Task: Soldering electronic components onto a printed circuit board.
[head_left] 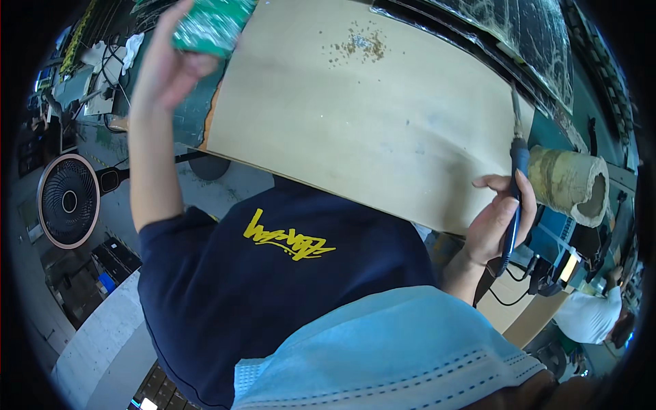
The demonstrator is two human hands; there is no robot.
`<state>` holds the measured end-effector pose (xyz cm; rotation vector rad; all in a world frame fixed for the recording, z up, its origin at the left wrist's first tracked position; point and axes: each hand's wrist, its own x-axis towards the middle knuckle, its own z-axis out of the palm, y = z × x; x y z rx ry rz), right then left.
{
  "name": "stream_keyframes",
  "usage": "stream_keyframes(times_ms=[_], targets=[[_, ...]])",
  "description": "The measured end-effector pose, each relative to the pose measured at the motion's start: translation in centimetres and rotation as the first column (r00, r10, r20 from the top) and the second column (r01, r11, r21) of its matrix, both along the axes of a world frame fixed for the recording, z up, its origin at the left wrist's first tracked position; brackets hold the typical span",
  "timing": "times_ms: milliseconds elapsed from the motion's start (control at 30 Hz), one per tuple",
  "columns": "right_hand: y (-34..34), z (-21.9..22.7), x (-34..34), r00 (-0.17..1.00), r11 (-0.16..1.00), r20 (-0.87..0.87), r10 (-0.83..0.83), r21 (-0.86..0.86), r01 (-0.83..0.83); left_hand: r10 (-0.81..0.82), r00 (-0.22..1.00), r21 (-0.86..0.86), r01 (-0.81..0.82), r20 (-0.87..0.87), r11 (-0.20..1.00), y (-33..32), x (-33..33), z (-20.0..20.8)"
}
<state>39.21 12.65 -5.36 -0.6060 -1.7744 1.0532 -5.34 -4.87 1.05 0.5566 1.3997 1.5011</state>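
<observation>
Between right fingers [504,210], a slender, metal-tipped soldering iron [519,156].

One soldering iron [520,157], two hands [179,76] [490,225] (wearer's own)

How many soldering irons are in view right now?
1: the soldering iron held in the right hand, near the right edge of the tan board. Others may be hidden in the dim clutter toward the picture's rim.

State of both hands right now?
Left hand: closed, holding a shiny green board.
Right hand: closed around a soldering iron with a dark blue handle.
</observation>
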Motion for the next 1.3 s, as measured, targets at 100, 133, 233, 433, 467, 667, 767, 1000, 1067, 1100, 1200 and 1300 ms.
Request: stream_keyframes(times_ms=[100,133,233,433,467,667,767,1000,1067,1100,1200,1300], targets=[[-0.5,0.9,-1.3,0.991,0.992,0.065,0.120,-0.037,-0.118,-0.010,0.992,-0.104,0.023,0.127,0.994,-0.6,8.3,-2.7],[-0.4,0.9,-1.9,0.987,0.990,0.075,0.142,-0.009,-0.142,-0.027,0.992,-0.150,0.047,0.127,0.988,-0.4,10.9,-3.7],[-0.2,1.4,-3.4,0.956,0.971,0.212,0.201,0.085,-0.223,-0.180,0.948,-0.123,0.218,0.262,0.968,0.9,16.9,-5.2],[-0.4,1.7,-4.4,0.880,0.925,0.355,0.314,0.097,-0.369,-0.118,0.988,-0.280,0.142,0.100,0.949,3.1,23.0,-5.7],[-0.3,1.7,-4.2,0.861,0.920,0.392,0.325,0.081,-0.384,-0.212,0.971,-0.301,0.237,0.111,0.924,3.3,22.9,-5.7],[0.5,1.2,-4.0,0.842,0.879,0.389,0.374,0.141,-0.456,-0.385,0.807,-0.313,0.262,-0.447,0.913,3.4,23.5,-5.1],[0.7,1.2,-4.0,0.825,0.863,0.394,0.405,0.134,-0.488,-0.386,0.747,-0.363,0.206,-0.542,0.909,3.2,23.7,-5.0],[1.1,1.4,-4.2,0.820,0.881,0.374,0.433,0.016,-0.472,-0.251,0.690,-0.203,0.153,-0.679,0.967,3.7,18.2,-5.8],[0.7,1.4,-4.5,0.854,0.903,0.310,0.418,-0.036,-0.429,-0.189,0.715,-0.045,0.215,-0.673,0.975,5.2,15.0,-6.0],[0.5,1.5,-4.7,0.854,0.910,0.330,0.402,-0.042,-0.412,-0.181,0.738,-0.021,0.221,-0.650,0.975,6.2,13.4,-6.0],[-0.2,2.1,-4.7,0.839,0.926,0.402,0.367,-0.074,-0.370,-0.111,0.773,0.093,0.215,-0.625,0.972,9.1,9.4,-6.0],[-0.5,2.7,-5.4,0.855,0.942,0.399,0.333,-0.105,-0.318,-0.040,0.808,0.080,0.107,-0.587,0.991,10.7,7.2,-6.4]])
